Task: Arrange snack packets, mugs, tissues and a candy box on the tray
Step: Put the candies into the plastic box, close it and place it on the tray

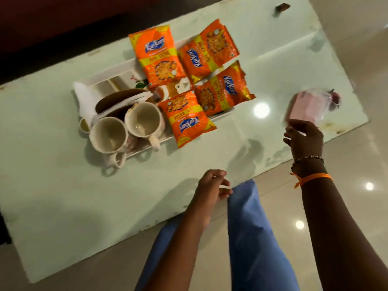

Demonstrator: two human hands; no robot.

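Observation:
A white tray (100,77) stands on the table's left half. Several orange snack packets (157,57) lie across its right part, one (186,118) hanging over the near rim. Two cream mugs (109,135) (143,120) stand upright at its near left corner, handles towards me. White tissues (84,99) lean beside a brown plate (117,99). A pink candy box (304,106) in clear wrap, blurred, is at the far right of the table, and my right hand (302,137) grips its near edge. My left hand (212,185) hovers over the table's near edge, fingers curled, holding nothing I can make out.
The pale glossy table (63,196) has bare surface in front of the tray and between tray and box. A small cup (84,124) sits left of the mugs. A small brown object (282,6) lies at the far edge. My blue-clad legs (252,238) are below.

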